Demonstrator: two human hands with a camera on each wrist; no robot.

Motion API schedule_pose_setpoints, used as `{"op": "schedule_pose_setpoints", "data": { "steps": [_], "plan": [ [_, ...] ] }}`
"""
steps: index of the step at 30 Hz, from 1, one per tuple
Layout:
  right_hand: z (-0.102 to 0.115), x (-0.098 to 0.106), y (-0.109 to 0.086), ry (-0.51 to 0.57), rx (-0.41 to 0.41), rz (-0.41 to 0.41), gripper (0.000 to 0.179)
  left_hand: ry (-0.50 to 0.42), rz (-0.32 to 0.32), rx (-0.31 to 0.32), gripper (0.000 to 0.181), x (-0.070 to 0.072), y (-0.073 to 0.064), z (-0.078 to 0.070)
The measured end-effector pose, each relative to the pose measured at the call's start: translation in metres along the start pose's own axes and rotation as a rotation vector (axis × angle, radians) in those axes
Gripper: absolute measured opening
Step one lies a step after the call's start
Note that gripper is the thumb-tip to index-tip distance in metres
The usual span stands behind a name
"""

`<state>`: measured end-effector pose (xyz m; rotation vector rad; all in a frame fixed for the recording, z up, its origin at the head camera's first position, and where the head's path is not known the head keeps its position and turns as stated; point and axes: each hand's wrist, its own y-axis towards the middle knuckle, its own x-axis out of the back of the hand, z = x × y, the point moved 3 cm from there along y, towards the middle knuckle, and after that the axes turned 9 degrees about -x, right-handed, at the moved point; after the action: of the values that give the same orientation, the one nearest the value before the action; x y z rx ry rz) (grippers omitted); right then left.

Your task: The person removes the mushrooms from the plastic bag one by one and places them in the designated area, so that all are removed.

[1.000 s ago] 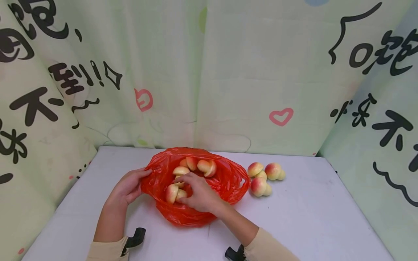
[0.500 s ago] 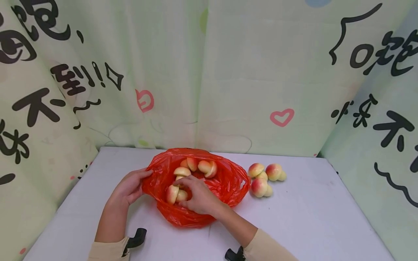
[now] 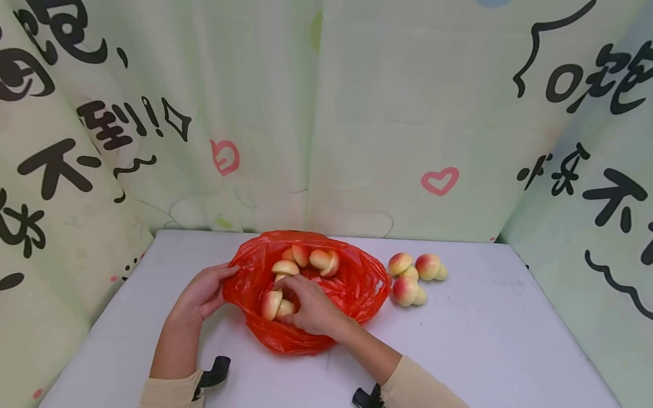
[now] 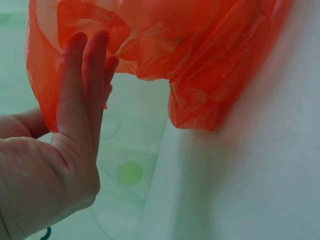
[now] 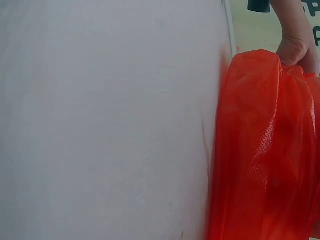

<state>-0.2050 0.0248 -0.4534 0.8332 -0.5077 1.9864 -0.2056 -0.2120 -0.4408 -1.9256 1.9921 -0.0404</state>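
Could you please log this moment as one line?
Left hand: holds red bag by edge; right hand: inside bag, at mushroom-shaped piece, grip unclear; three similar pieces: on table, right of bag

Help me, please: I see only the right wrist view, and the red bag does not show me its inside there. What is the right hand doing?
Observer: In the head view, the right hand reaches into the mouth of the red bag, its thumb and fingers curled about a mushroom-shaped piece.
Operator: Thank you. Is this the only piece inside?
Observer: No, other pieces lie toward the far side of the bag.
Operator: And does anything lie outside of it?
Observer: Yes, three loose pieces lie on the table, to the right of the bag.
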Motion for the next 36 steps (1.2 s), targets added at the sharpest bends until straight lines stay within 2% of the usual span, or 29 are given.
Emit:
{"op": "schedule_pose_setpoints", "data": {
  "steps": [15, 23, 31, 36],
  "plan": [
    [-0.001, -0.001, 0.001, 0.028, -0.003, -0.003, 0.048, 0.002, 0.005, 0.004, 0.056, -0.001, 0.0, -0.001],
    [0.005, 0.011, -0.003, 0.06, 0.011, -0.042, 0.049, -0.006, 0.016, -0.001, 0.055, 0.0, -0.001, -0.002],
    [0.01, 0.021, -0.008, 0.082, -0.042, -0.038, 0.054, -0.013, 0.021, 0.002, 0.057, 0.001, -0.001, -0.002],
    [0.01, 0.027, -0.009, 0.09, -0.026, -0.057, 0.053, -0.012, 0.023, -0.002, 0.058, 0.001, -0.001, -0.002]
  ]
}}
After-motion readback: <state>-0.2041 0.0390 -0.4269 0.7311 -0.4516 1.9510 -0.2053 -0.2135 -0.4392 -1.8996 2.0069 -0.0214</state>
